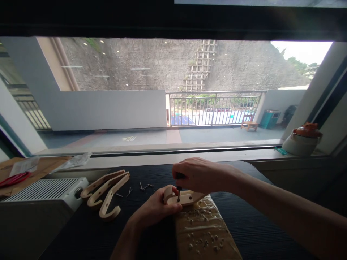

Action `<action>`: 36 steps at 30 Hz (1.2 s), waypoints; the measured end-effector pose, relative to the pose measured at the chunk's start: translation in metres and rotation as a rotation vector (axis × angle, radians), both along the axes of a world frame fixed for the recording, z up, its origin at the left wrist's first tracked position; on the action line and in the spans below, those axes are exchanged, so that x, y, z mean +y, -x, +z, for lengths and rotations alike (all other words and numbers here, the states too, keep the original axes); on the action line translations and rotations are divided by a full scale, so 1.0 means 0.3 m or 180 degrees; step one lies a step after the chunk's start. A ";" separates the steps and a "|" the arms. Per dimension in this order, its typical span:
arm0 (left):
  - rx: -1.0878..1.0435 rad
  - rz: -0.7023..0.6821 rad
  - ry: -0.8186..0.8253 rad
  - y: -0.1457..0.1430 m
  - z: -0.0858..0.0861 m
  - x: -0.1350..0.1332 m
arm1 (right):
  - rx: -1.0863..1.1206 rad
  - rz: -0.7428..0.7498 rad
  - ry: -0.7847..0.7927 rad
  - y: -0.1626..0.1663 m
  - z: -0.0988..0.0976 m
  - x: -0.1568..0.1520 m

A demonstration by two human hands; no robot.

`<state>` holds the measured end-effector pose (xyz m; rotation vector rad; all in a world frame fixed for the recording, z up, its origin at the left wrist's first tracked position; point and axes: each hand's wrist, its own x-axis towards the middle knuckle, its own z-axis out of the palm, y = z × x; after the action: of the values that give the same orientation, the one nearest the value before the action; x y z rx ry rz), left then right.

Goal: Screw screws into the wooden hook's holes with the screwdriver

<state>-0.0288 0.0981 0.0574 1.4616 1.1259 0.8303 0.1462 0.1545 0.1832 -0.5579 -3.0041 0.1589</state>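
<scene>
My left hand [159,204] grips the curved end of a pale wooden hook [187,198], which lies on a taped cardboard box [200,231] pitted with holes. From above, my right hand [196,175] is closed around the dark handle of a screwdriver [179,191]. Its shaft points down into a hole near the hook's bend; whether a screw sits under the tip is hidden. A second dark hole shows further along the hook. To the left, several more wooden hooks [108,198] lie side by side on the black table, with loose screws [142,186] near them.
The black table [151,175] reaches to the window sill [135,159]. A white radiator [46,191] stands at the left, with red-handled scissors [16,178] and plastic packaging behind it. A jug with an orange lid [303,139] stands on the sill at the right.
</scene>
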 end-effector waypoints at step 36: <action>0.0088 0.0142 0.0091 -0.003 -0.001 -0.001 | -0.0286 0.0113 0.0346 -0.017 0.025 0.042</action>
<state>-0.0279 0.0977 0.0571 1.4330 1.1901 0.8239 0.1512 0.1670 0.1906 -0.5350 -3.1088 0.3091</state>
